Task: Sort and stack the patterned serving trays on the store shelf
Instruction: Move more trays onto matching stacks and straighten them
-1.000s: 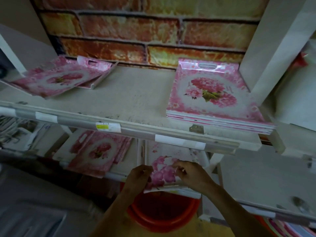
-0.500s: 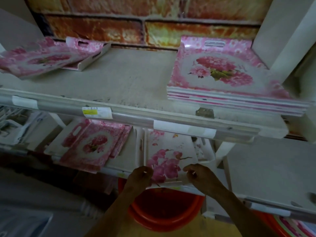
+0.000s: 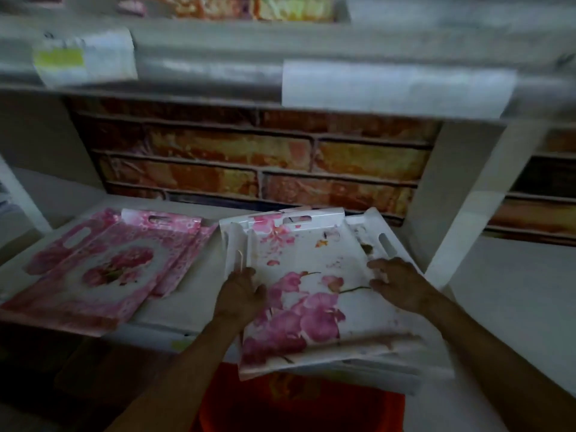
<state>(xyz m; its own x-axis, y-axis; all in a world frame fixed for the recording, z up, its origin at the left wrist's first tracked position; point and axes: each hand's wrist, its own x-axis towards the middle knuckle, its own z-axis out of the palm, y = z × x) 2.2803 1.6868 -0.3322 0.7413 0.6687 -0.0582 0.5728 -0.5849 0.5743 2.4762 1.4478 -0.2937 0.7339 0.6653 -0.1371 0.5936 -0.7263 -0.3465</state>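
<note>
Overall: white shelf unit, one upright [image 3: 461, 207] at right. A brick-pattern panel [image 3: 249, 169] in orange and red forms the back. The upper shelf rail [image 3: 218, 70] crosses the top of view, blurred, and carries two paper labels [image 3: 396, 85], one part yellow.

Lower shelf [image 3: 199, 275]: flat, pale, matte board. It bears two groups of trays, near each other but apart.

Group 1, left: pink trays [image 3: 103, 269]. Rectangular, glossy, pink floral border, pale oval centre with a rose cluster, slot handles in the short ends. Loosely piled, skewed and overlapping; the count is not readable.

Group 2, centre: white trays [image 3: 383, 241], rectangular with raised rims and slot handles, lying askew beneath the orchid tray [image 3: 311, 294]. That top tray is glossy white, printed with a pink orchid spray on a thin brown stem, larger blooms at the near end. Its far end sits over the shelf; its near end overhangs the shelf front, tilted slightly down.

Below the overhang: an orange-red bucket [image 3: 280, 406], rounded, partly hidden.

Left hand [image 3: 240, 294]: on the orchid tray's left rim, fingers curled over it, gripping. Right hand [image 3: 399, 285]: on the right rim, fingers bent over the edge onto the inner face; thumb hidden.
</note>
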